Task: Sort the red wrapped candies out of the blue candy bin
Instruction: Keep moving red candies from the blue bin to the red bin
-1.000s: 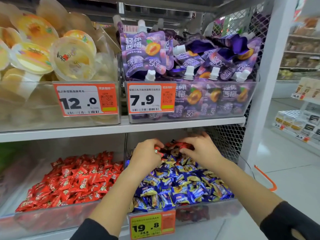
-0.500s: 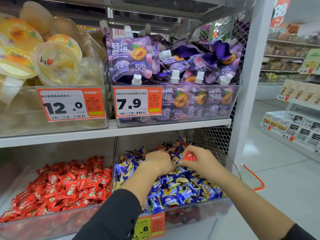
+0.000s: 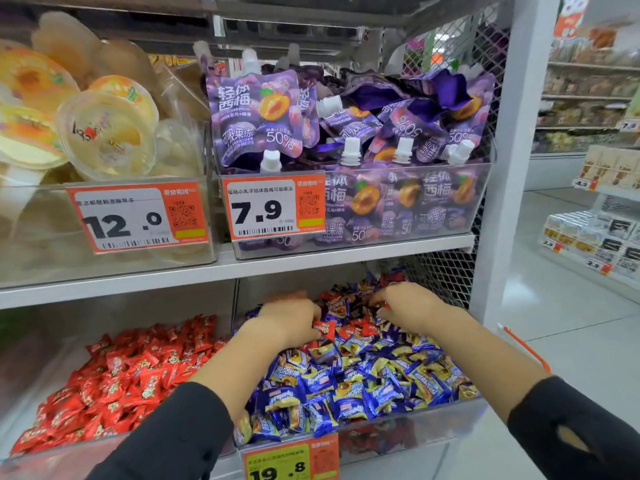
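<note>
The blue candy bin is a clear tub on the lower shelf, heaped with blue and gold wrapped candies. Both my hands reach into its back half. My left hand has its fingers curled on a red wrapped candy at the fingertips. My right hand lies palm down with its fingers closed, and a sliver of red wrapper shows under them. More red candies lie among the blue ones between my hands.
A clear bin of red wrapped candies stands directly to the left. Above it are jelly cups, and above the blue bin are purple pouches. The white shelf post and wire mesh bound the right side, with aisle floor beyond.
Both hands have spread apart and pushed deeper towards the back of the blue bin. The red candy that showed openly in my right hand is now mostly hidden. The camera has moved closer.
</note>
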`<state>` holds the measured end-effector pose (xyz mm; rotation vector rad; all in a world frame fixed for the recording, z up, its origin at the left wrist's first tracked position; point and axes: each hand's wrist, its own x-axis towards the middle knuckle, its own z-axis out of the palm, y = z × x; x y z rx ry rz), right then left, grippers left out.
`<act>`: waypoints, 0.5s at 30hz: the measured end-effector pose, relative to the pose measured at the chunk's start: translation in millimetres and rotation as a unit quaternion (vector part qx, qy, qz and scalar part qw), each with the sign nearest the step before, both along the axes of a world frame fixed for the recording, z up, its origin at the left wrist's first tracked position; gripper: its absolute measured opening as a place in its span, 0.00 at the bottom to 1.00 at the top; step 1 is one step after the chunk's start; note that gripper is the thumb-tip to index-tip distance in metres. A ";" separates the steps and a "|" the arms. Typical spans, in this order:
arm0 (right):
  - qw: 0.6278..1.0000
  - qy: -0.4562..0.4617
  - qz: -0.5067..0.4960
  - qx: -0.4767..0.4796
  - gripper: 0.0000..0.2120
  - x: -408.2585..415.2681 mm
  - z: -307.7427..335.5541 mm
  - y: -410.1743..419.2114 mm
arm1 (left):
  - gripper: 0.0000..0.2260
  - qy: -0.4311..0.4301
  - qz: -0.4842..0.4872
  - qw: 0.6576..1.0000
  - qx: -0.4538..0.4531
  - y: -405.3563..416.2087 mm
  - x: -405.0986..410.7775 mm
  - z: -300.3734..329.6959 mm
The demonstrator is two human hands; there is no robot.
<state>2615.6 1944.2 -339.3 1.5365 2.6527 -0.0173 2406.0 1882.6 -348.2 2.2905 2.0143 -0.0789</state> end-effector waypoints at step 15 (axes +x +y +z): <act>0.986 -0.137 0.057 -0.072 0.25 -41.8 -14.3 1.9 | 0.08 -0.103 0.027 0.993 0.051 -11.6 13.7 5.4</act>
